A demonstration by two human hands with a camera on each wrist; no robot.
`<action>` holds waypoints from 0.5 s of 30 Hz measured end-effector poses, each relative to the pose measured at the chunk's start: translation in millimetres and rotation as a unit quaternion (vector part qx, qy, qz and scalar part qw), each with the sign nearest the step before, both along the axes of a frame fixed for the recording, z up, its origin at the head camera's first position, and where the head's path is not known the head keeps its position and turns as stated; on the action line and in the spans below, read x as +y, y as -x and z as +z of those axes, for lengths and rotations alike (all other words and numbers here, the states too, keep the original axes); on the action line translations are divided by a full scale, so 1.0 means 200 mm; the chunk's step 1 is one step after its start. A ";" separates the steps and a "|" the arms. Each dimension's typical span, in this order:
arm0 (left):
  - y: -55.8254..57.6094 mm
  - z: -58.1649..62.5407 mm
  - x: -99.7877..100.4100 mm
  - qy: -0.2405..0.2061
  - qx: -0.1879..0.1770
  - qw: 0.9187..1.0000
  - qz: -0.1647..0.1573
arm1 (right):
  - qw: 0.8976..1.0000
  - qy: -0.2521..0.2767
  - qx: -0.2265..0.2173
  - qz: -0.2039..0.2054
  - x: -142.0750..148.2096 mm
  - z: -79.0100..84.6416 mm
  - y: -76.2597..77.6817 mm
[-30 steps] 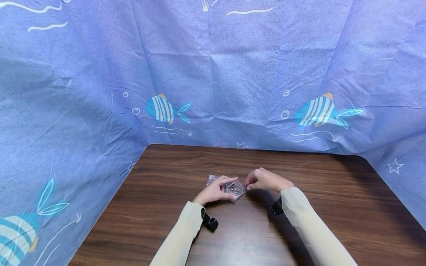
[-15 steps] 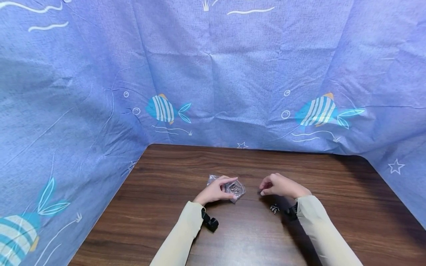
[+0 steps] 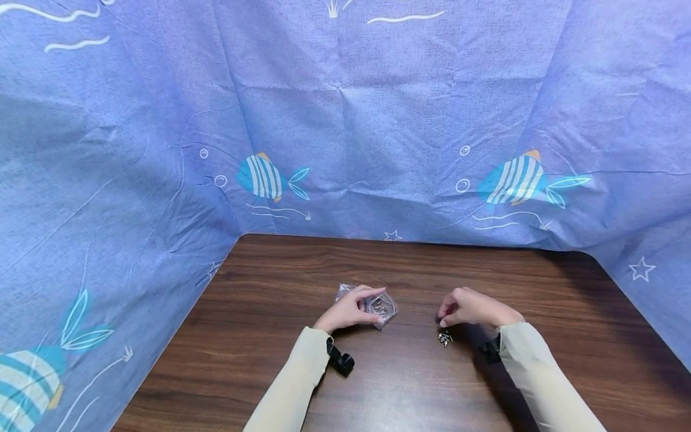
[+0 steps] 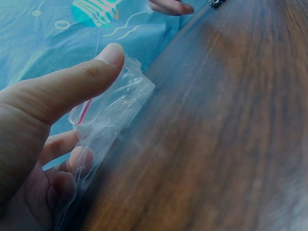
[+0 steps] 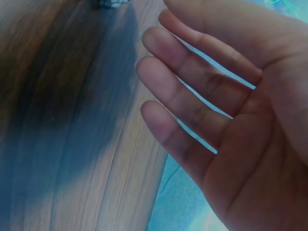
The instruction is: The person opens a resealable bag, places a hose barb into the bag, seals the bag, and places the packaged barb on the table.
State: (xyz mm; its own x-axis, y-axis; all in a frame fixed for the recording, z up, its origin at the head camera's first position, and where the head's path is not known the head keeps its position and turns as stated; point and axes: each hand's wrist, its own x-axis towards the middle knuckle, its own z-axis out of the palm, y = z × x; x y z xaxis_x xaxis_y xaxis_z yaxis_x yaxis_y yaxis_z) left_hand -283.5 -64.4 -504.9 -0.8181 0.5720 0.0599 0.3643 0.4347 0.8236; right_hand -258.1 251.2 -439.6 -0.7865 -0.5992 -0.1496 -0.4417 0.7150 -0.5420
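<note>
My left hand (image 3: 348, 311) holds a clear zip-lock bag (image 3: 392, 304) between thumb and fingers, its mouth spread toward the right. Inside the bag lie several small shiny metal pieces (image 3: 381, 308). A red line runs along the seal of the bag (image 4: 113, 113) in the left wrist view. My right hand (image 3: 477, 308) hovers just above a small pile of metal pieces (image 3: 445, 339) that look like screws. In the right wrist view, the fingers (image 5: 159, 82) are loosely bent with nothing seen between them, and the pile (image 5: 113, 3) shows at the top edge.
Both hands work over a dark brown wooden table (image 3: 291, 258). Blue fabric (image 3: 399, 132) printed with fish hangs behind it and along its sides. Black wrist cameras sit below the left wrist (image 3: 340, 361) and the right wrist (image 3: 491, 350).
My right hand has moved from beside the bag's mouth rightward and nearer to me, to the pile, which its arm hid at first. The left hand and bag have stayed put.
</note>
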 end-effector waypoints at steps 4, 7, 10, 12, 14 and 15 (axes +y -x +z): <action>0.00 0.00 0.00 -0.003 -0.002 1.000 0.000 | 1.000 0.000 -0.010 0.002 0.01 0.00 -0.02; 0.00 0.00 0.00 -0.006 -0.002 1.000 0.002 | 1.000 -0.001 -0.014 0.008 0.01 0.00 -0.03; 0.00 0.00 0.00 -0.005 -0.001 1.000 0.003 | 1.000 -0.003 -0.015 0.016 0.01 0.01 -0.03; 0.00 0.00 0.00 -0.006 -0.002 1.000 0.003 | 1.000 -0.004 -0.014 0.019 0.02 0.01 -0.03; 0.00 0.00 0.00 -0.009 -0.002 1.000 0.003 | 1.000 -0.006 -0.008 0.022 0.02 0.01 -0.03; 0.00 0.00 0.00 -0.011 -0.002 1.000 0.003 | 1.000 -0.006 -0.007 0.022 0.02 0.01 -0.03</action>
